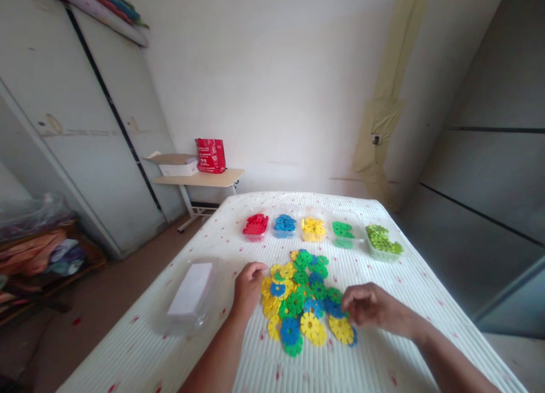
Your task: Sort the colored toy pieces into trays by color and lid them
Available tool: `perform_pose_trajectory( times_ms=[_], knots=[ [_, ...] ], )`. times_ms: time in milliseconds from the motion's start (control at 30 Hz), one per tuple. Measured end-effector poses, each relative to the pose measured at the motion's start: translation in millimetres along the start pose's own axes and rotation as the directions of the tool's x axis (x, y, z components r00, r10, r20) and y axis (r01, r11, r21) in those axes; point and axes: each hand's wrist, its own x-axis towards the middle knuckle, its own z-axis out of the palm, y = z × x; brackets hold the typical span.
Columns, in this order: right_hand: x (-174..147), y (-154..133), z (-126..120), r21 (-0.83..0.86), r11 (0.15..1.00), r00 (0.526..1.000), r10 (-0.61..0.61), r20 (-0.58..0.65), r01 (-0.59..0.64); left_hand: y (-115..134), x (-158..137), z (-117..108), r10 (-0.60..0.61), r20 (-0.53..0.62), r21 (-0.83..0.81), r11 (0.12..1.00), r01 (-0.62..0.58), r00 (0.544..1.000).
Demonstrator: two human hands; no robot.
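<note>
A loose heap of flower-shaped plastic discs (309, 325) in yellow, green and blue lies on the table in front of me. My left hand (248, 286) is at the heap's left edge, loosely bent with its fingers toward the yellow discs; I see nothing in it. On the right side, my right hand (367, 305) has its fingers curled in close to the blue and green discs. Whatever those fingers hold, if anything, is hidden.
Behind the heap stand clear tubs of red pieces (256, 224), blue pieces (284, 225), yellow pieces (313, 228), green pieces (343, 230) and light green pieces (383, 239). A clear container (200, 319) with a white block (191, 289) sits left. A side table (213, 179) holds a red bag (210, 156).
</note>
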Motion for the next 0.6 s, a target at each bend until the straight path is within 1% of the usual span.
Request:
perform_pose_trajectory(
  times_ms=[33,100,200,267,367,600],
  knots=[
    [-4.2,-2.5,5.0,-0.046,0.999,0.999,-0.017,0.027,0.019,0.6,-0.4,0.2,0.001,-0.003,0.004,1.000,-0.001,1.000],
    [-8.8,-5.2,13.1,-0.205,0.977,0.997,-0.055,0.047,0.064,2.1,-1.1,0.4,0.001,-0.006,0.015,1.000,-0.001,1.000],
    [-8.9,-6.6,18.8,-0.446,0.891,0.995,-0.065,0.070,0.089,4.2,-1.8,0.2,0.007,-0.005,0.036,0.999,-0.007,1.000],
    [-7.6,-7.0,20.0,-0.537,0.841,0.997,-0.042,0.063,0.070,5.2,-1.9,0.0,0.013,-0.003,0.044,0.999,-0.013,1.000],
    [-6.4,-6.9,20.8,-0.586,0.809,0.999,-0.023,0.049,0.047,6.5,-1.8,-0.3,0.017,-0.004,0.048,0.999,-0.017,1.000],
    [-4.6,-2.6,20.2,-0.595,0.799,0.997,-0.051,0.065,0.080,8.4,-2.0,-0.9,0.011,-0.006,0.037,0.999,-0.011,1.000]
  ],
)
